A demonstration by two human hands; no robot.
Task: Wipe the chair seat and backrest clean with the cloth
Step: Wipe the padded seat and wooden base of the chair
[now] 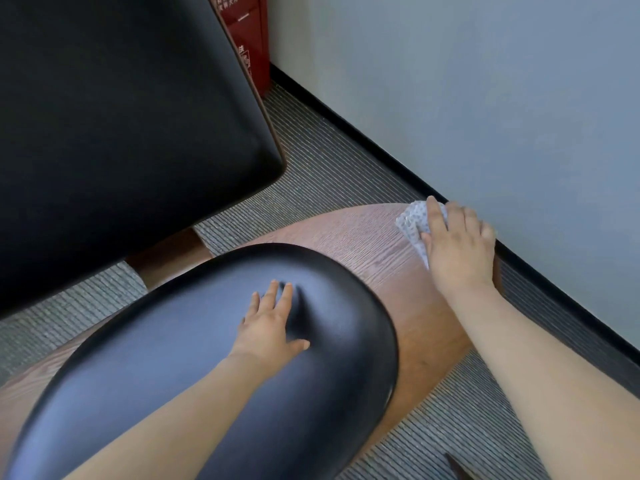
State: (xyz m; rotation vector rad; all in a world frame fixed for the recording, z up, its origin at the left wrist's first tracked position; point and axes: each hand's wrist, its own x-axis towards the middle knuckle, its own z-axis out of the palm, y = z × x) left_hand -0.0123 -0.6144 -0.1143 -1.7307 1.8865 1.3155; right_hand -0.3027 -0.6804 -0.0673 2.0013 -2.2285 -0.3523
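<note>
The left hand (273, 327) lies flat on the black padded seat cushion (166, 368), fingers straight and slightly spread, thumb out to the side, holding nothing; its fingertips dent the padding near the cushion's far edge. The right hand (457, 244) is also spread flat, palm down, pressing the white patterned cloth (410, 220) onto the wooden seat rim (363, 244) at the far right edge of the chair, close to the wall (485, 98). Most of the cloth is covered by this hand; only a crumpled part shows beyond the fingers and to their left, and whether the thumb tucks under it cannot be made out. The black backrest (121, 116) fills the upper left and is cut off by the frame. The near left end of the cushion is blurred and hidden by the forearm. A red box (251, 39) stands in the corner on the striped carpet (329, 161), its print too small to read.
</note>
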